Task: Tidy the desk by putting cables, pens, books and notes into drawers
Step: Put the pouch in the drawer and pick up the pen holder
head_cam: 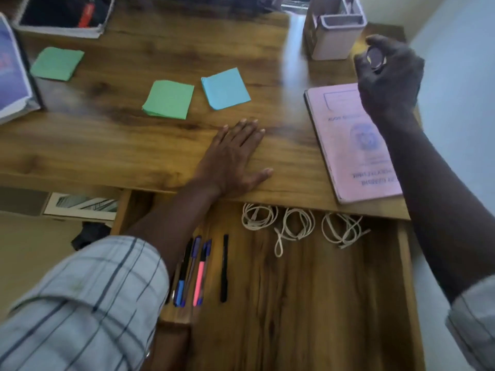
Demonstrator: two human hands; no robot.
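Note:
My left hand [235, 156] lies flat, fingers straight, on the wooden desk [134, 145] near its front edge. My right hand [388, 73] is raised above the far right of the desk and grips a small dark round object [376, 58]. Under it lies a pink exercise book [348, 145]. Two green note pads [168, 99] [57, 62] and a blue note pad [225, 88] lie on the desk. The open drawer [308, 290] below holds three coiled white cables [294, 226] and several pens [198, 269].
A grey pen holder [333, 30] stands at the back right. A grey tray [64, 20] sits at the back left, with a book [12, 76] at the left edge. A picture frame [80, 206] and a dark thing lie on the floor.

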